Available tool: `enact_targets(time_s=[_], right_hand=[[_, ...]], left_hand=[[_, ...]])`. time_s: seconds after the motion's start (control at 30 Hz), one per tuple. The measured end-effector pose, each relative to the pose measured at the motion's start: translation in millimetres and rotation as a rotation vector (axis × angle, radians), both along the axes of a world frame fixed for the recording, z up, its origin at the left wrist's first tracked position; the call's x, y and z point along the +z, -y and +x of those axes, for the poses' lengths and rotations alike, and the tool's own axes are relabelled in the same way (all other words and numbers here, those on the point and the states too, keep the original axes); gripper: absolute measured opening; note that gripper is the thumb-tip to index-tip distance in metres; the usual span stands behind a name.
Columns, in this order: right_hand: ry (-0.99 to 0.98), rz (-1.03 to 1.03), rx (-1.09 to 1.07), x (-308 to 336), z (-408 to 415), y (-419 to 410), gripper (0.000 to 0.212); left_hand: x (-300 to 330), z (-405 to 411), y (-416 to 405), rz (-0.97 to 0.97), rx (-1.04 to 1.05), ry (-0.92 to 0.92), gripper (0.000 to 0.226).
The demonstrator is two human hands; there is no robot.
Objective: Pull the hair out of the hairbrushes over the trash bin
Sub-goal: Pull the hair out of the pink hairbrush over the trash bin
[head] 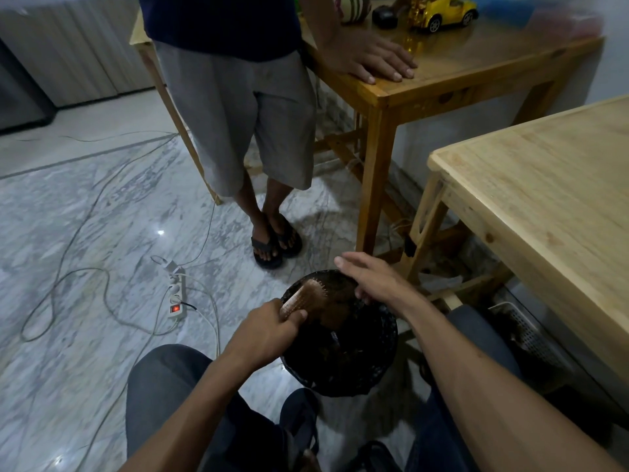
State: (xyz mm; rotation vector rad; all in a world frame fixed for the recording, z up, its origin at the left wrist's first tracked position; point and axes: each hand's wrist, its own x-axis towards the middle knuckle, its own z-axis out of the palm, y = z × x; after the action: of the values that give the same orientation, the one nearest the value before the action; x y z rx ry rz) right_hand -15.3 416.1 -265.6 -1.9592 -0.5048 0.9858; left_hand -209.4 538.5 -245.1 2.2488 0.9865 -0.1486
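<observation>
A wooden hairbrush (308, 296) is held over a black trash bin (371, 366) that stands on the floor between my knees. My left hand (269, 330) is shut on the brush's handle, bristles facing up and right. My right hand (369, 275) hovers over the bin's far rim just right of the brush head, fingers spread; whether its lower fingers pinch any hair is hidden. Dark clumps lie inside the bin.
Another person stands just beyond the bin in grey shorts and sandals (274, 243), a hand on a wooden table (442, 80) with a yellow toy car (442, 11). A lighter wooden table (544, 199) is at right. A power strip (177, 294) and cables cross the marble floor.
</observation>
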Motion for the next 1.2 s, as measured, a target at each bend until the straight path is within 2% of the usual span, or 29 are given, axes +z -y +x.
enact_targets(time_s=[0.1,0.17,0.23,0.47,0.6,0.73,0.9,1.03,1.07,1.13,1.2], right_hand=[[-0.042,0.070,0.125,5,-7,-3,0.042],[0.022,0.032,0.069,2,-8,-4,0.018],[0.066,0.000,-0.022,-5,-5,-4,0.008],[0.017,0.017,-0.392,-7,3,-13,0.005],[0.007,0.012,-0.568,-1,13,-4,0.014],[-0.028,-0.018,-0.696,0,27,13,0.012],[0.077,-0.011,-0.361,-3,10,14,0.028],[-0.137,0.087,0.004,-6,0,6,0.061],[-0.172,0.086,0.069,-7,-2,6,0.061],[-0.161,0.080,0.125,-8,-6,5,0.041],[-0.134,0.093,-0.010,-12,-7,1,0.015]], left_hand=[[2,2,5,0.051,-0.075,-0.012,0.035],[0,2,6,0.055,-0.103,-0.038,0.036],[-2,2,7,0.043,-0.109,-0.050,0.039],[6,11,0,0.026,-0.124,-0.015,0.037],[9,6,-1,0.009,-0.144,-0.004,0.031],[7,-8,-9,-0.031,-0.081,-0.008,0.044],[-2,-7,-15,-0.078,0.039,0.023,0.046],[1,4,-13,-0.090,0.057,0.053,0.044],[4,6,-13,-0.095,0.056,0.054,0.044],[7,7,-11,-0.111,0.059,0.060,0.044],[10,4,-10,-0.191,0.109,0.098,0.046]])
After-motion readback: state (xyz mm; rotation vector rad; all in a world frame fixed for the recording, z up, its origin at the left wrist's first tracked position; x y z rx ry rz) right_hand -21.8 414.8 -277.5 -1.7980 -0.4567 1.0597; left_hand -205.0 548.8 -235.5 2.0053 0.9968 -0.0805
